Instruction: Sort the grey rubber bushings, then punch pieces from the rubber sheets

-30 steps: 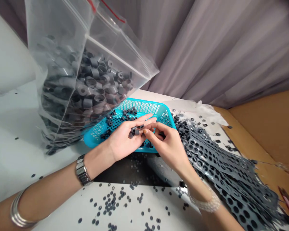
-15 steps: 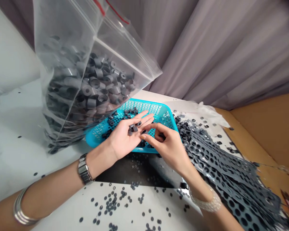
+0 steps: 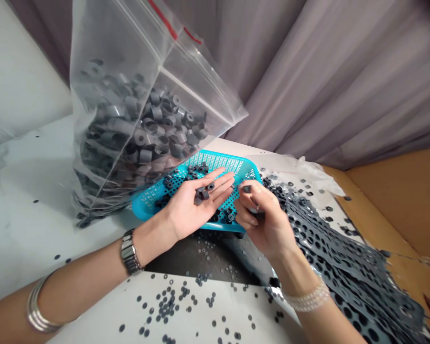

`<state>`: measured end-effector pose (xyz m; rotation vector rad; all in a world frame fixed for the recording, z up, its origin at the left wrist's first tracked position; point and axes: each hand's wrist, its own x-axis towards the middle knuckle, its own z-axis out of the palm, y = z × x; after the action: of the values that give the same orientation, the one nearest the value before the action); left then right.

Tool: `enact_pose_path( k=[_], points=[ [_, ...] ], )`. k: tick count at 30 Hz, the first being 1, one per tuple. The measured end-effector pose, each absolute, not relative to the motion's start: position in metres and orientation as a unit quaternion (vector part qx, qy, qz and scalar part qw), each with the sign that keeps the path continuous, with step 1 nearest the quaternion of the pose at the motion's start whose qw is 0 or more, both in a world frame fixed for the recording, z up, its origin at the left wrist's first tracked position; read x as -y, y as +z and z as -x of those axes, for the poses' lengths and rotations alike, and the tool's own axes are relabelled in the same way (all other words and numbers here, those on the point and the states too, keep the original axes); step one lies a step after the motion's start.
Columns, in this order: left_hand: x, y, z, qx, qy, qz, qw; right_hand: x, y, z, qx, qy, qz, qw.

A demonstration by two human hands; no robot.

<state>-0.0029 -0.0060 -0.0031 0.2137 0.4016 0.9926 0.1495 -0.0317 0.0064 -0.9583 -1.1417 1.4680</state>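
Currently: left hand open palm-up, cradling dark rubber rings; right hand narrow, pinching ring; next pick wants fine fingertip control above teal basket.

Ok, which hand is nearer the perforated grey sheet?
The right hand is nearer: it is just beside the perforated grey sheet, above the edge of the blue basket. The left hand is farther off, over the basket.
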Motion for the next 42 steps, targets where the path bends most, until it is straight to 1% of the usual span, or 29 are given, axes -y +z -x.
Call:
enact_pose_path(
  k=[4,7,9,13,15,19,21,23,25,28,30,32,36,42],
  points=[
    [0.007,-0.005,0.002,-0.181,0.465,-0.085,0.863,0.027,0.016,-0.159,0.412,0.613,0.423,0.525],
    [0.007,-0.006,0.001,-0.177,0.454,-0.076,0.870,0.024,0.013,-0.160,0.434,0.581,0.452,0.519],
    [0.007,-0.004,0.000,-0.183,0.453,-0.067,0.870,0.024,0.008,-0.156,0.495,0.527,0.476,0.501],
    [0.007,0.002,-0.002,-0.225,0.456,-0.075,0.858,0.028,0.000,-0.143,0.646,0.338,0.519,0.446],
    [0.007,0.003,-0.003,-0.241,0.455,-0.093,0.852,0.029,-0.002,-0.137,0.686,0.271,0.526,0.424],
    [0.006,-0.001,-0.004,-0.217,0.452,-0.108,0.859,0.029,-0.003,-0.128,0.712,0.189,0.546,0.399],
    [0.004,-0.004,-0.005,-0.196,0.449,-0.105,0.865,0.027,-0.003,-0.125,0.709,0.175,0.556,0.396],
    [0.003,-0.005,-0.006,-0.188,0.448,-0.099,0.868,0.024,-0.002,-0.126,0.692,0.204,0.560,0.407],
    [0.003,-0.004,-0.006,-0.197,0.452,-0.083,0.866,0.023,-0.002,-0.130,0.655,0.282,0.552,0.431],
    [0.004,-0.001,-0.005,-0.215,0.461,-0.048,0.859,0.021,0.001,-0.140,0.545,0.493,0.494,0.465],
    [0.004,0.000,-0.004,-0.211,0.465,-0.032,0.859,0.020,0.004,-0.146,0.446,0.636,0.424,0.465],
    [0.004,-0.001,-0.003,-0.204,0.468,-0.025,0.859,0.020,0.008,-0.151,0.357,0.730,0.355,0.463],
    [0.004,-0.003,-0.002,-0.205,0.473,-0.025,0.857,0.021,0.015,-0.154,0.253,0.804,0.274,0.464],
    [0.004,-0.005,-0.003,-0.222,0.469,-0.043,0.854,0.025,0.019,-0.151,0.217,0.815,0.257,0.472]
  ],
)
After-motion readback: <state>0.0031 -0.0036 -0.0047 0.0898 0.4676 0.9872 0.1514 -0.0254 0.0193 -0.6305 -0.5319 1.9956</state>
